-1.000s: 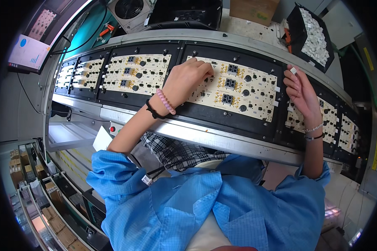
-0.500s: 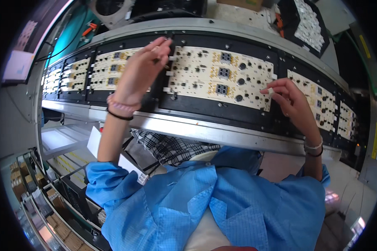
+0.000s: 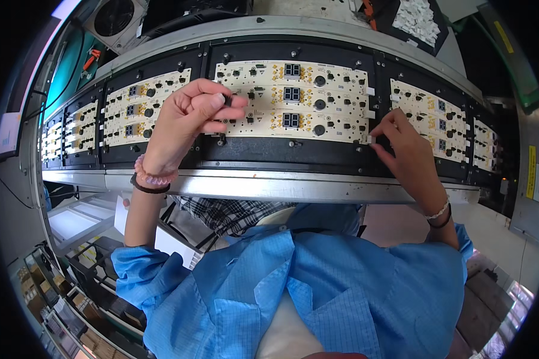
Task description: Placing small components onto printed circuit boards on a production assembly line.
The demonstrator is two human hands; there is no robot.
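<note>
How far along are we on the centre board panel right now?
Done: the centre panel already carries displays and round black parts. In hand: the left hand pinches a small dark part at its left edge; the right hand holds a small white piece at its right corner. Left: seating both.

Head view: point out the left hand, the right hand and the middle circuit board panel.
left hand (image 3: 188, 116), head view, back of the hand.
right hand (image 3: 404, 152), head view, back of the hand.
middle circuit board panel (image 3: 335, 105), head view, bare cream surface right of centre.
</note>
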